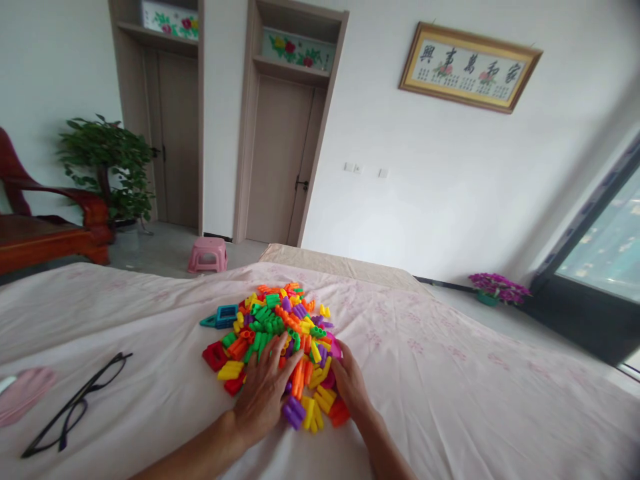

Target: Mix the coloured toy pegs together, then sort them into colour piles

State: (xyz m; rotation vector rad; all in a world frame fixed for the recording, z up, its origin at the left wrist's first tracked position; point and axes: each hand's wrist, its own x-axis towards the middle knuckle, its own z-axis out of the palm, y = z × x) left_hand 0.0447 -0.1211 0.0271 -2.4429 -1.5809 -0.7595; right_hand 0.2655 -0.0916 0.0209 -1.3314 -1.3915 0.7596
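With the fingers [275, 356] of my left hand [261, 393] spread on the blocks [270, 325], I curve my right hand [354, 383] against their right side, its grip unclear.

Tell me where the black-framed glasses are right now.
In the head view, the glasses lie at lower left on the pale cloth, between the pink item at the left edge and the coloured toy pieces.
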